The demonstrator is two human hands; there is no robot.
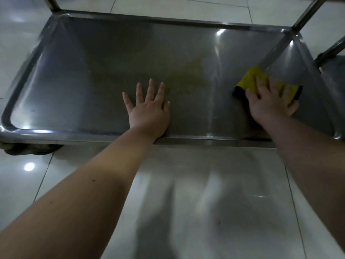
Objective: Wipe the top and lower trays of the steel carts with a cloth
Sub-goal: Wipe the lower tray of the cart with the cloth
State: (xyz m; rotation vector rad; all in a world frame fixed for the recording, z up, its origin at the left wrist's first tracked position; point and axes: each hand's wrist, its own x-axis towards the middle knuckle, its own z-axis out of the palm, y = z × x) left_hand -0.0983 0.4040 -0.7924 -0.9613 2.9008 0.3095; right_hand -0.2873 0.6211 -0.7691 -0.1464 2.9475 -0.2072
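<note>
The left grip [149, 111] lay flat on the lower tray [89, 71], fingers spread. The right grip [270, 101], fingers flat, pressed a yellow cloth [247, 81] onto the tray's right end

Floor [214, 184] of big pale glossy tiles. Round light spot [29, 166] reflected on it (lamp itself not seen). Thin dark grout line [43, 176] just right of spot; blurred shadows farther right.

Dim wide-angle view; glare spots on the steel tray [220, 32] and floor tiles [29, 166], edges bowed, slightly soft.
</note>
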